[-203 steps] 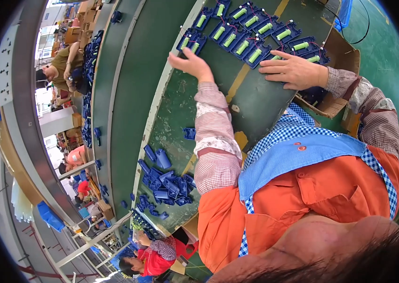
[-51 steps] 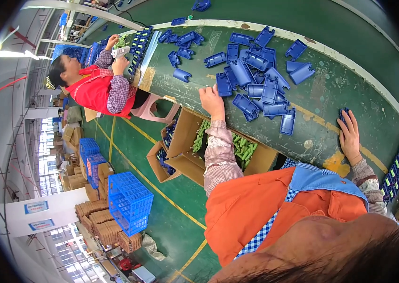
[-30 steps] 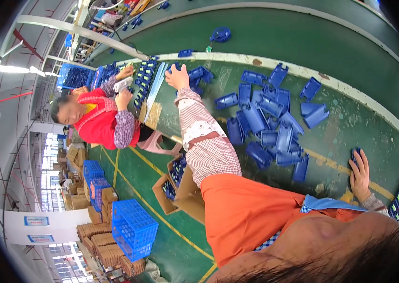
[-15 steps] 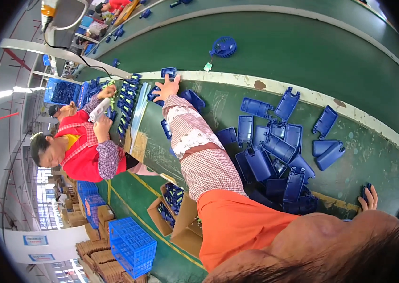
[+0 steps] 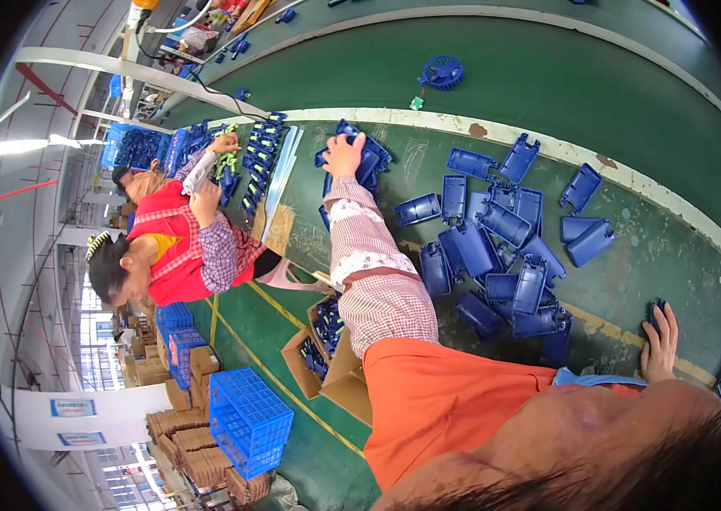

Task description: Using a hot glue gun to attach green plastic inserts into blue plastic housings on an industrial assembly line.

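Observation:
My left hand point(image 5: 345, 157) reaches across the bench at the far left. Its fingers are bent over a cluster of blue plastic casings point(image 5: 371, 164) and grip one at the cluster's far side; the fingertips are partly hidden. At the right side of the bench, my right hand point(image 5: 661, 345) has its fingers against a dark blue part point(image 5: 654, 311), which it holds; most of that part is hidden. Between my hands lies a loose heap of blue rectangular casings point(image 5: 503, 223), some hollow side up, others back up.
Beyond a pale rail point(image 5: 479, 129), a blue round fan part point(image 5: 443, 73) with a small wired board lies on the green belt point(image 5: 565, 85). A co-worker point(image 5: 177, 247) stands left, beside rows of blue parts point(image 5: 262, 162). Cardboard boxes point(image 5: 347, 370) and a blue crate point(image 5: 249, 422) stand below.
My left hand's spread fingers have bent in over the casings, and a casing near the rail now lies against the cluster. The whole view has shifted slightly. My right hand shows more.

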{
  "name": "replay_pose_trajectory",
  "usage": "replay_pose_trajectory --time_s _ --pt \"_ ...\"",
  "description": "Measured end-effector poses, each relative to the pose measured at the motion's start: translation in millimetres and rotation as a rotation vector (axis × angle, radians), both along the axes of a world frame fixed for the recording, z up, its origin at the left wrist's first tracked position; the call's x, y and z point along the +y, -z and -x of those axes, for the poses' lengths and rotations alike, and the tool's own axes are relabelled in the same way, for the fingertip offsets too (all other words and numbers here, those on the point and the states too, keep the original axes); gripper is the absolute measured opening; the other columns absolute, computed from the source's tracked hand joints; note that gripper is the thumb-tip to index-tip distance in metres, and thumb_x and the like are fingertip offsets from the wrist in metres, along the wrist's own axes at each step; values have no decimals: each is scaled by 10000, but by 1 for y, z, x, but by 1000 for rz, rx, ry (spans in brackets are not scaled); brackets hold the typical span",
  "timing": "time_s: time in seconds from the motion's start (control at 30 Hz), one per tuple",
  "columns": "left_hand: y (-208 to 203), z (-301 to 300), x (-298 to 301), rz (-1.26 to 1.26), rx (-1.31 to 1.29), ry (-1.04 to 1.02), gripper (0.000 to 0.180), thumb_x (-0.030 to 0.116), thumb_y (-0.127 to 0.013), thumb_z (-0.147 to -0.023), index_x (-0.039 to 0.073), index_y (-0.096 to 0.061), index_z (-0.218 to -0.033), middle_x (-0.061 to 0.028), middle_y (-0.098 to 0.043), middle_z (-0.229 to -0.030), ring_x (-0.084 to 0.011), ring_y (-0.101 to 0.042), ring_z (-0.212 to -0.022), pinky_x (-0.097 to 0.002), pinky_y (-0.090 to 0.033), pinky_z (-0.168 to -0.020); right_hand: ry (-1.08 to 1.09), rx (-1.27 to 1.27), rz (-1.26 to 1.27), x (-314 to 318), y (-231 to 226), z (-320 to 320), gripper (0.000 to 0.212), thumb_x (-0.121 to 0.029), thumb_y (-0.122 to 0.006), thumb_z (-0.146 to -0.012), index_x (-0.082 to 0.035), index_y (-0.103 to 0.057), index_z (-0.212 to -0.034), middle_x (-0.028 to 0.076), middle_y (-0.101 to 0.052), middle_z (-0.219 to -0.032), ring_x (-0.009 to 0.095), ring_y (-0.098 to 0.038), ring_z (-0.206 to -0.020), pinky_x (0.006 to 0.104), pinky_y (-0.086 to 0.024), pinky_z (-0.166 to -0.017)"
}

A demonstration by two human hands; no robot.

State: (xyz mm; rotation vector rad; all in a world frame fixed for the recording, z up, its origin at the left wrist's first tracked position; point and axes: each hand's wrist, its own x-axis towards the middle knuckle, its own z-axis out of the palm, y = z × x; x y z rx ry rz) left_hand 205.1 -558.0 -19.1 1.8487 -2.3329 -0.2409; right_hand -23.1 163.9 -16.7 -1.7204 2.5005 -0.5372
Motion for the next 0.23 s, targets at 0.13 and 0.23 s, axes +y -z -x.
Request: replay_pose_trajectory --time_s 0.13,0.23 --pt "-1 -30 37 12 106 77 596 587 -536 -843 168 -560 -1266 -83 -403 -1409 -414 -367 -1260 -585 -282 -1026 -74 38 15 -16 -5 23 404 106 -506 -701 15 -544 -1093 204 -402 -1399 430 -321 -1340 513 -294 -1086" --pt "-4 -17 73 36 183 159 561 557 -558 -842 176 -564 -1254 -89 -420 -1393 -433 -373 -1243 -580 -307 -1007 -77 33 39 -10 1 22 391 110 -496 -724 14 -546 -1099 196 -400 -1405 419 -314 -1348 502 -291 -1092"
